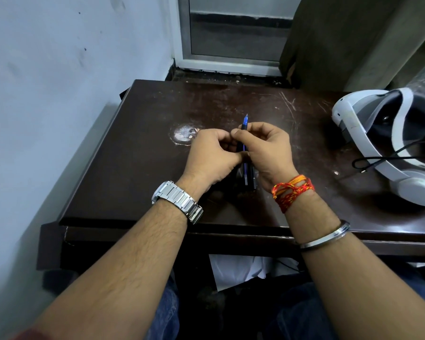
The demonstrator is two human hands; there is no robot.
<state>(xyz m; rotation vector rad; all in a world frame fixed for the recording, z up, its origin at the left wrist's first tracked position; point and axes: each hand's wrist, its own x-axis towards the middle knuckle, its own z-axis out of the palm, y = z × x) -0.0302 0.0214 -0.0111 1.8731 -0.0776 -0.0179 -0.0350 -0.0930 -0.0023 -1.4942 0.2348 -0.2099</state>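
Observation:
A blue pen [245, 123] points away from me over the dark brown table [138, 153], its tip sticking out past my fingers. My right hand [265, 148] grips the pen with curled fingers. My left hand [211, 153] is curled against it from the left, its fingertips meeting the pen's barrel. Below the hands, a dark part [249, 177] of the pen or pens shows between my wrists; what it is cannot be made out. A silver watch sits on my left wrist, red-orange threads and a steel bangle on my right.
A white headset [388, 143] with a black cable lies on the table's right side. A worn pale spot [185, 136] marks the tabletop left of my hands. A wall stands close on the left, a window frame [231, 45] and curtain behind.

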